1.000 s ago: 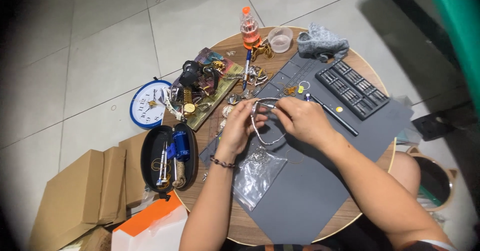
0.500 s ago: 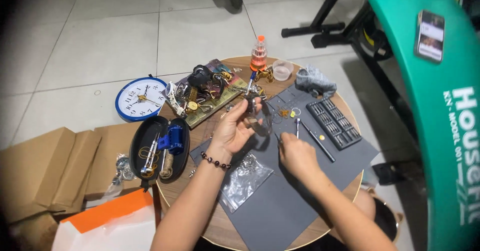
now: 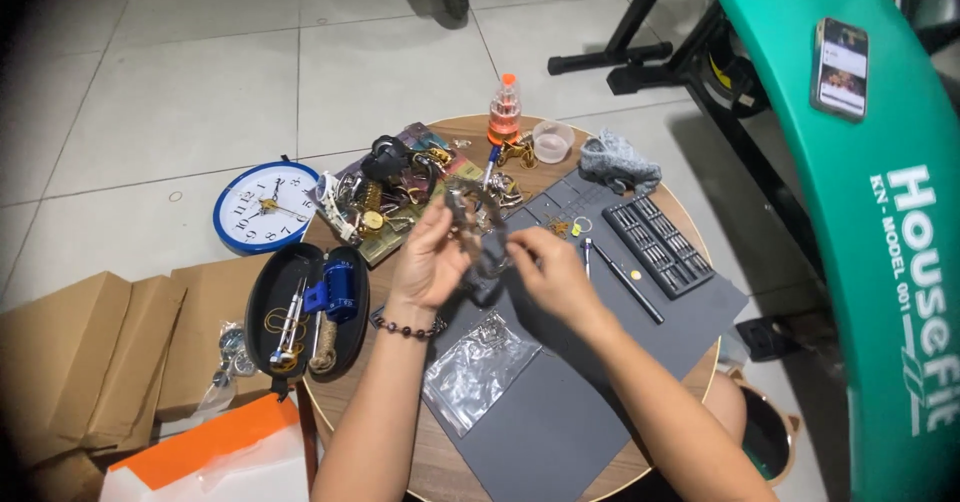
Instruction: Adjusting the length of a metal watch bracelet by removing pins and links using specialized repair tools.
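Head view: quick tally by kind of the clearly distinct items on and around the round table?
Wall clock: 1
Orange-capped bottle: 1
Small clear cup: 1
Grey cloth: 1
Bit set tray: 1
Black oval case: 1
Clear plastic bag: 1
Phone: 1
Total: 8

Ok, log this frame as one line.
left hand: holds metal band | right hand: pinches band's lower end | over grey mat | round table

Our left hand (image 3: 430, 260) is raised with the palm turned inward and the fingers curled, a beaded band on its wrist. Our right hand (image 3: 552, 274) sits just beside it, fingertips pinched toward the left. Both bare forearms reach in from the lower edge.
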